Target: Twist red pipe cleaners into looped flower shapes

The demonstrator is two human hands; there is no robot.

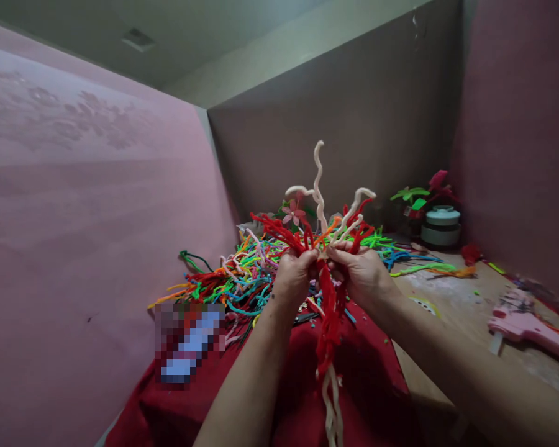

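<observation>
Both hands meet at the middle of a bundle of red and white pipe cleaners (327, 310). My left hand (294, 273) is closed on its left side, with red stems fanning out above the thumb. My right hand (364, 273) pinches the right side, close to the left hand's fingertips. Wavy white stems (320, 186) rise above the hands, one standing nearly upright and others bending outward. Below the hands the red part hangs down, and white ends trail beneath it. The exact grip point between the fingers is partly hidden.
A heap of multicoloured pipe cleaners (242, 273) spreads behind the hands over a red cloth (363, 379). On the right lie a pink glue gun (526, 329) and a lidded round container (441, 226) beside a green craft plant (410, 194). A blurred flat object (190, 347) is at left.
</observation>
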